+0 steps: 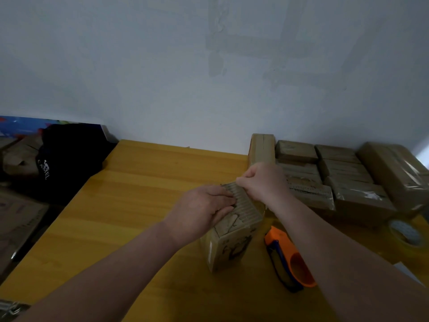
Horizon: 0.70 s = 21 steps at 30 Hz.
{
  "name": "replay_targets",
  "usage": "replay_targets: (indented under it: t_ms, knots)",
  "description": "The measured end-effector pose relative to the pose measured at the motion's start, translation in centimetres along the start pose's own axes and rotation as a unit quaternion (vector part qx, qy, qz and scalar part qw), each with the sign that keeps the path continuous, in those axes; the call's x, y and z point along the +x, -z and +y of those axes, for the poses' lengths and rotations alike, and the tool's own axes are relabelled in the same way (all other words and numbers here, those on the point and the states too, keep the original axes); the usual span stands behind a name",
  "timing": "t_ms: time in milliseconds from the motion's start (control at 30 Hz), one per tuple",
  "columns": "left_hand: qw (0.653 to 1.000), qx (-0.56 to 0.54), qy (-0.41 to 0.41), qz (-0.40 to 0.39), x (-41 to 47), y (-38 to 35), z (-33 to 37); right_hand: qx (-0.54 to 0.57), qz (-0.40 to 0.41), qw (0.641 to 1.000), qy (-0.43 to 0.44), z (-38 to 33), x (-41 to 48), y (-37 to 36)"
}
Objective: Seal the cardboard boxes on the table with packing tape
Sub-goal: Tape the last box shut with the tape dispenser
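Note:
A small cardboard box (232, 242) stands upright on the yellow wooden table (130, 194), its ridged top face tilted toward me. My left hand (202, 210) lies over the box's left top edge, fingers straight and pressing on the top face. My right hand (262, 182) is at the far top corner, fingers curled and pinching the box's edge there; whether tape is between them is unclear. An orange and blue tape dispenser (287, 259) lies on the table just right of the box.
Several tape-wrapped boxes (343, 175) are stacked at the back right against the wall. A roll of clear tape (406, 232) lies at the right edge. A dark cap (67, 156) and cardboard sit off the table's left side.

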<state>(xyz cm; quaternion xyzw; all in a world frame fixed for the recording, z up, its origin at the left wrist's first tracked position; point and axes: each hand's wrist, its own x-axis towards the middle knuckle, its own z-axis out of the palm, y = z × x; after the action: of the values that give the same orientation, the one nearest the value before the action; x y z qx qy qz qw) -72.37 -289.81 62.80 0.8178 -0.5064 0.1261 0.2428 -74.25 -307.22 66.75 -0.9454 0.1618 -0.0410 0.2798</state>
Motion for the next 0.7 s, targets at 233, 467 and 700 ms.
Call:
replay_targets:
  t_ms: [233, 467, 700]
  knots:
    - [0.999, -0.018, 0.026, -0.013, -0.6, -0.1, 0.2, -0.098, 0.023, 0.994, 0.043, 0.3, 0.3, -0.4]
    - [0.996, -0.047, 0.049, -0.057, -1.8, -0.2, -0.3, 0.259, -0.022, 0.964, -0.064, 2.0, -0.6, 1.9]
    - [0.995, -0.078, 0.059, -0.028, -2.6, -1.1, -0.2, 0.095, -0.195, 0.972, 0.091, 6.8, -4.3, 0.6]
